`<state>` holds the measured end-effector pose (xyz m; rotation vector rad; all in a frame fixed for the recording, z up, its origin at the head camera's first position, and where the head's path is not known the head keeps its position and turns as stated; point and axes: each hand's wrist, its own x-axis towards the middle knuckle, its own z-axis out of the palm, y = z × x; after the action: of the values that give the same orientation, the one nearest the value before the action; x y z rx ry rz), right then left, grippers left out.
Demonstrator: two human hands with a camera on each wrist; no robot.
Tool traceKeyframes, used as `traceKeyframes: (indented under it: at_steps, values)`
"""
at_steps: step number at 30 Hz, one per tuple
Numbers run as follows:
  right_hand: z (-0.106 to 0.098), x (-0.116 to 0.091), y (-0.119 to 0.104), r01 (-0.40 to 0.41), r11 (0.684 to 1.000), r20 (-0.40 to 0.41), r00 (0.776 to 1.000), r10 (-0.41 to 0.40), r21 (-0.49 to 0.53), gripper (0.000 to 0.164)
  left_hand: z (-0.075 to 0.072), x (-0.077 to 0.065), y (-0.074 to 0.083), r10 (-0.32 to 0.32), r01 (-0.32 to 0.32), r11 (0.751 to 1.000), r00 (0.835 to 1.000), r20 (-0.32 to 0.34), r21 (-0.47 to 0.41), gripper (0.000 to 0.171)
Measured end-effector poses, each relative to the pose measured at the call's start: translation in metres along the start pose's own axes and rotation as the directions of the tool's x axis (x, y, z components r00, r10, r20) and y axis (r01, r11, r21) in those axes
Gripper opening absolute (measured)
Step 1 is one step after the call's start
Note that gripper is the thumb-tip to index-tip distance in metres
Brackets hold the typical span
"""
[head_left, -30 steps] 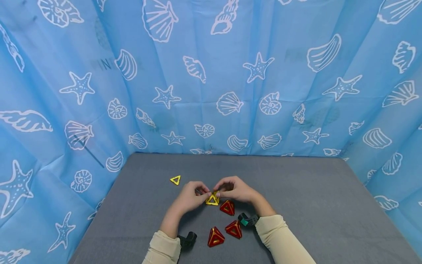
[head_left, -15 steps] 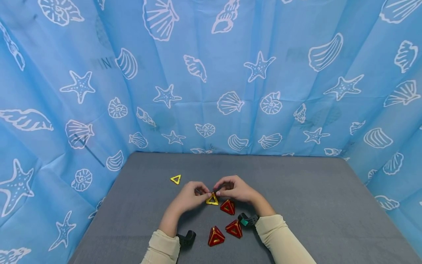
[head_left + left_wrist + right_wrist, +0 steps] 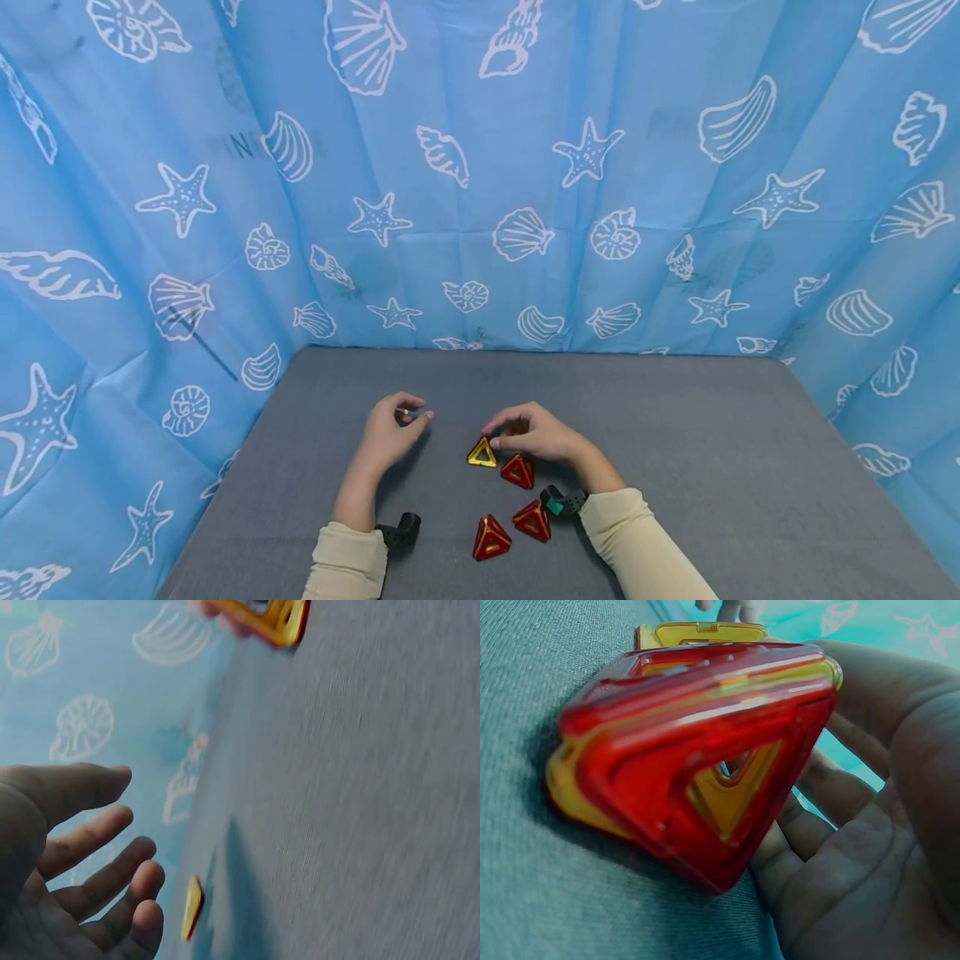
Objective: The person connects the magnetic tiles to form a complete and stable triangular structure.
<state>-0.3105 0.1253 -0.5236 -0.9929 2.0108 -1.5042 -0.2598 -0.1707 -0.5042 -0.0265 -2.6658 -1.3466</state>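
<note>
My left hand (image 3: pixel 382 437) is at the left of the grey table, thumb and fingers spread apart. In the left wrist view, a loose yellow triangle tile (image 3: pixel 193 907) lies on the table just beyond its fingertips, and nothing is between them. Near the middle, my right hand (image 3: pixel 538 432) pinches the top of a yellow triangle-tile piece (image 3: pixel 482 463) with thumb and fingers. A red-and-yellow pyramid (image 3: pixel 517 472) of triangle tiles stands close below that hand. It fills the front of the right wrist view and partly hides the yellow piece (image 3: pixel 712 631) there.
Two more red-and-yellow pyramids, one (image 3: pixel 532 522) by the right wrist and another (image 3: pixel 492 540) between the forearms, stand nearer the body. Black wrist devices sit at the left (image 3: pixel 401 533) and right cuffs. A blue shell-print curtain (image 3: pixel 465 250) hangs behind the table's far edge.
My left hand has let go of the yellow piece and moved left and away to the loose yellow tile. My right hand has stayed at the piece.
</note>
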Motion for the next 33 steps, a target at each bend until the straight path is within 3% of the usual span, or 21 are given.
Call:
traceKeyframes:
  at_steps: [5, 10, 20, 33]
  values:
    - [0.000, 0.000, 0.001, -0.001, 1.000, -0.003, 1.000, 0.001, -0.012, 0.023, -0.010, 0.002, -0.011, -0.040, 0.040, 0.999, 0.998, -0.055, 0.004, 0.031]
    - [0.000, 0.000, 0.002, 0.017, 0.999, 0.002, 1.000, -0.017, -0.029, 0.023, -0.010, 0.004, -0.016, -0.067, 0.071, 0.997, 0.994, -0.085, 0.043, 0.040]
    - [-0.001, 0.000, 0.004, 0.056, 0.998, 0.043, 0.998, -0.054, -0.040, 0.022, -0.009, 0.005, -0.023, -0.062, 0.065, 0.993, 0.998, -0.029, 0.103, 0.049]
    - [-0.001, 0.000, 0.004, 0.004, 0.999, 0.038, 0.999, -0.003, -0.046, 0.022, -0.006, 0.004, -0.022, -0.119, 0.120, 0.974, 0.993, -0.016, 0.194, 0.048]
